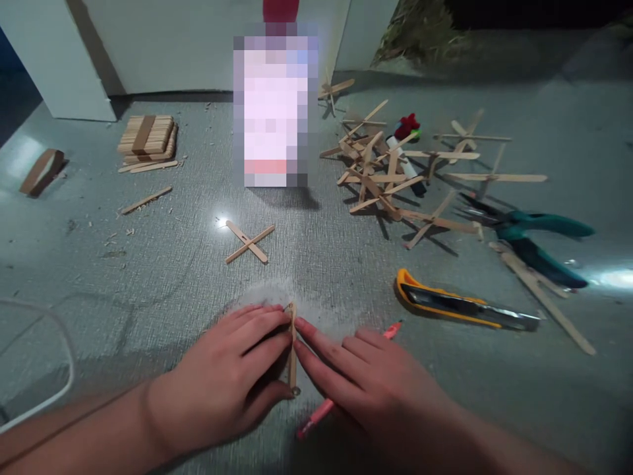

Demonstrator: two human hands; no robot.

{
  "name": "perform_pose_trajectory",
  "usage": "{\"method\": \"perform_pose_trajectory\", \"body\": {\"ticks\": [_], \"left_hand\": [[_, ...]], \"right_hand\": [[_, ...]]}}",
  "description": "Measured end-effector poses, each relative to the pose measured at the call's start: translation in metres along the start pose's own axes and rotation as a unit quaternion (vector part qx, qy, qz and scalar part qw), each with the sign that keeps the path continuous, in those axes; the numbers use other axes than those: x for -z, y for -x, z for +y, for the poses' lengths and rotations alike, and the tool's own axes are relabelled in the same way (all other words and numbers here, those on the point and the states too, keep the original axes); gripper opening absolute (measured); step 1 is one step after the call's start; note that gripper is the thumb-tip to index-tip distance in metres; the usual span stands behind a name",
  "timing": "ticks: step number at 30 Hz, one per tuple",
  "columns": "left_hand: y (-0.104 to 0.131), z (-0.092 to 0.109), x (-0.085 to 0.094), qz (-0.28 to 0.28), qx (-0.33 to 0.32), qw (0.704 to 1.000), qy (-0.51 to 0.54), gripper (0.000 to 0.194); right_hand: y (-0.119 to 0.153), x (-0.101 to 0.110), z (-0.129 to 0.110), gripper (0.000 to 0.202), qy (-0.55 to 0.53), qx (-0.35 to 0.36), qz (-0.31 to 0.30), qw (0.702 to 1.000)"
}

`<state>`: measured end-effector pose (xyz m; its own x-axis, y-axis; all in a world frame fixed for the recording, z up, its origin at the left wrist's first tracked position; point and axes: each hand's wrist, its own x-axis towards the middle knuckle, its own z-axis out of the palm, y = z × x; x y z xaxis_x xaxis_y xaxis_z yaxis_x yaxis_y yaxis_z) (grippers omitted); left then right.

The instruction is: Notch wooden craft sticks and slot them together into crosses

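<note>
A wooden stick (293, 359) stands on its narrow edge on the grey surface, pointing away from me, with a small round thing at its near end. From the left, the fingertips and thumb of my left hand (242, 359) press against it. My right hand (361, 373) touches its right side with two fingertips, the other fingers curled. Under the right hand lies a pink pen (316, 419), partly covered by the hand. Beyond both hands, two sticks form a flat cross (248, 243).
A banded stack of sticks (147, 137) is at the back left. Crossed sticks (368, 175) pile up at the back right, near green-handled pliers (514, 227). An orange utility knife (465, 307) lies right of my hands. A white cable (69, 349) curves at the left.
</note>
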<state>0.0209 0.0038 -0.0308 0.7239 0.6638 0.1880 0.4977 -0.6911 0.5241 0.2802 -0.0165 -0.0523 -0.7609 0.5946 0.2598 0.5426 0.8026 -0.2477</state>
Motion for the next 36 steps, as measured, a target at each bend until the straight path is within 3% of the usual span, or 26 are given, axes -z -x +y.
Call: {"method": "perform_pose_trajectory", "body": {"ticks": [36], "left_hand": [[0.0011, -0.0022, 0.0012, -0.021, -0.008, 1.0, -0.008, 0.048]], "right_hand": [[-0.0017, 0.0018, 0.001, 0.039, 0.01, 0.004, 0.007, 1.0]]}}
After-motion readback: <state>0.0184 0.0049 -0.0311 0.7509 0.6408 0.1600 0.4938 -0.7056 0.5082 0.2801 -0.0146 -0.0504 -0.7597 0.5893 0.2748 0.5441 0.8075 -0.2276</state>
